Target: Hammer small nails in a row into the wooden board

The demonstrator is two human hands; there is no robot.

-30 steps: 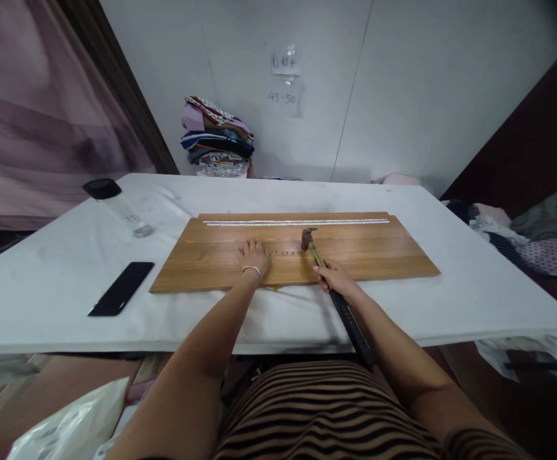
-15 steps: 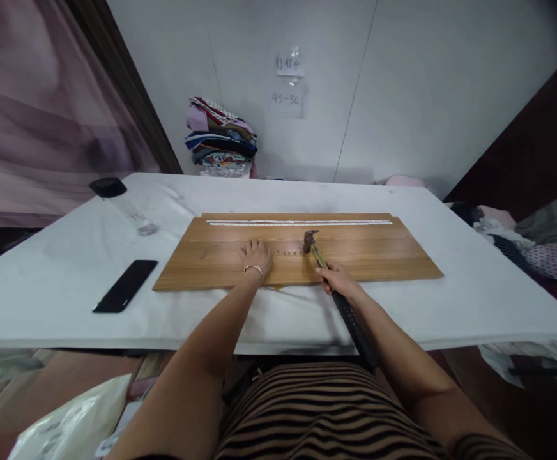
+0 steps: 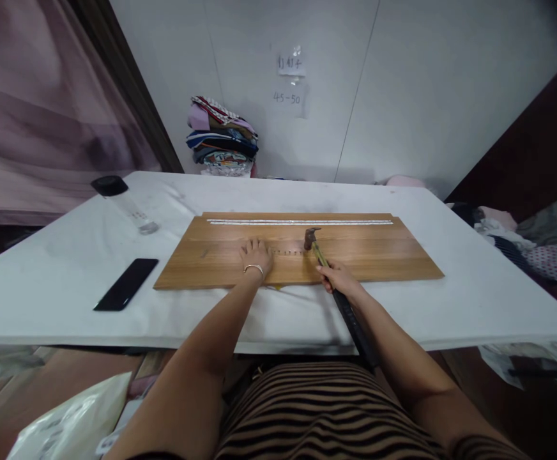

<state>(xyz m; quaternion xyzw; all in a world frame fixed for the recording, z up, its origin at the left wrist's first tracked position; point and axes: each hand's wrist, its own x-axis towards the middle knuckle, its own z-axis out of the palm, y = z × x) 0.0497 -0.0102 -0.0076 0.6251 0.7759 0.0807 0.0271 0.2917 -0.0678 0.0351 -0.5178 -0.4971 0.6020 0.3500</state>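
A wooden board (image 3: 374, 255) lies flat on the white-covered table. My left hand (image 3: 256, 257) rests on it, palm down with fingers spread. Just right of that hand, a short row of several small nails (image 3: 288, 253) stands in the board. My right hand (image 3: 336, 277) is wrapped round the handle of a claw hammer (image 3: 320, 257). The hammer's rusty head is at the right end of the nail row; whether it touches a nail I cannot tell. Its black grip runs back toward my body.
Two white strips (image 3: 302, 222) run along the board's far edge. Left of the board are a black phone (image 3: 126, 285) and a clear bottle with a black lid (image 3: 129, 206) lying on its side. Folded clothes (image 3: 221, 137) are stacked by the wall behind the table (image 3: 480, 300).
The hammer's head has shifted very slightly while my right hand keeps its grip. My left hand stays on the board. The whole view has moved a little.
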